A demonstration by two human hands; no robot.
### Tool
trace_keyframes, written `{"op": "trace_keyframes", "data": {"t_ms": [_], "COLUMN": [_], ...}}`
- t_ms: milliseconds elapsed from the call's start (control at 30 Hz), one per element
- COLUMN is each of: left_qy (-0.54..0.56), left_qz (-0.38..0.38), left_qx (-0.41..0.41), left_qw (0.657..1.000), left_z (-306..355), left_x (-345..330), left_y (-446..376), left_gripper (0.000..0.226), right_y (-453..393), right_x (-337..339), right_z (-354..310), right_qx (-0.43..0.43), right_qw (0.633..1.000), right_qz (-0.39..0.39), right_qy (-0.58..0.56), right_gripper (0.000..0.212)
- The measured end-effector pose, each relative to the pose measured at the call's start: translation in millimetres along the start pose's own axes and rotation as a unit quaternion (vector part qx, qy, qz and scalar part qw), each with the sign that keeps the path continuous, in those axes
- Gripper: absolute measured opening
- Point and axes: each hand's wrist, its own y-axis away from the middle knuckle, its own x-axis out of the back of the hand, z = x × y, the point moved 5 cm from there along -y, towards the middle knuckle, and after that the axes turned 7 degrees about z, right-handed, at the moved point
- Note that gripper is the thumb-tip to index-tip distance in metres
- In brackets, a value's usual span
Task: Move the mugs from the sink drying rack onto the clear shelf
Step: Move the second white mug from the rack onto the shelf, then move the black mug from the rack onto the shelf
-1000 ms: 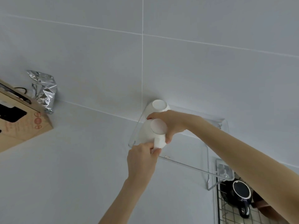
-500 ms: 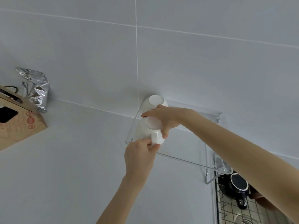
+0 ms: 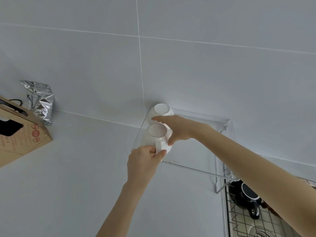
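Cardboard box (image 3: 20, 134): red round printed marks and faint reddish lines of print on its side, too blurred to read.
Foil bag (image 3: 40, 101): no print can be made out.
White mugs, clear shelf, dark mug: no lettering to be read.

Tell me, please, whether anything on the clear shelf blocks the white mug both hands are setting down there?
Nothing visible does. The near mug, held by the left hand at its handle and the right hand on its body, already sits on the clear shelf; the other white mug stands behind it against the wall.
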Motion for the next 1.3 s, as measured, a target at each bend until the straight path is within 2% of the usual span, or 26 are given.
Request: {"op": "trace_keyframes", "data": {"t_ms": [100,200,267,333,433,567,667,767,867,1067,1200,1300], "left_qy": [0.0,-0.002,0.02,0.053,0.113,0.121,0.051,-0.08,-0.142,-0.207,-0.242,-0.252], "left_qz": [0.046,0.088,0.077,0.022,-0.075,-0.215,-0.299,-0.372,-0.392,-0.392,-0.417,-0.438], "left_qx": [-0.007,-0.077,-0.134,-0.188,-0.223,-0.233,-0.222,-0.225,-0.224,-0.249,-0.256,-0.252], "left_qw": [0.999,0.993,0.988,0.981,0.965,0.941,0.927,0.897,0.881,0.861,0.838,0.825], "left_z": [7,34,56,76,96,115,108,98,88,82,80,78], "left_x": [17,20,7,-18,-60,-128,-182,-241,-277,-332,-355,-363], "left_y": [-1,4,21,49,90,133,145,149,146,125,113,111], "left_gripper": [0.03,0.039,0.041,0.041,0.037,0.041,0.053,0.068,0.076,0.096,0.1,0.103], "right_y": [30,80,119,156,200,258,290,311,314,293,281,277], "right_x": [30,65,72,65,39,-20,-74,-120,-152,-178,-188,-192], "right_z": [15,41,65,92,135,193,221,246,254,272,283,285], "right_qx": [-0.009,-0.051,-0.089,-0.129,-0.203,-0.318,-0.384,-0.44,-0.464,-0.472,-0.48,-0.489], "right_qw": [0.993,0.974,0.956,0.938,0.906,0.824,0.789,0.754,0.753,0.727,0.714,0.711], "right_qz": [0.093,0.166,0.203,0.226,0.238,0.266,0.272,0.27,0.253,0.267,0.279,0.286], "right_qy": [-0.071,-0.144,-0.193,-0.227,-0.285,-0.386,-0.396,-0.406,-0.393,-0.422,-0.426,-0.416], "right_gripper": [0.074,0.044,0.028,0.022,0.018,0.021,0.022,0.023,0.029,0.043,0.041,0.032]}}
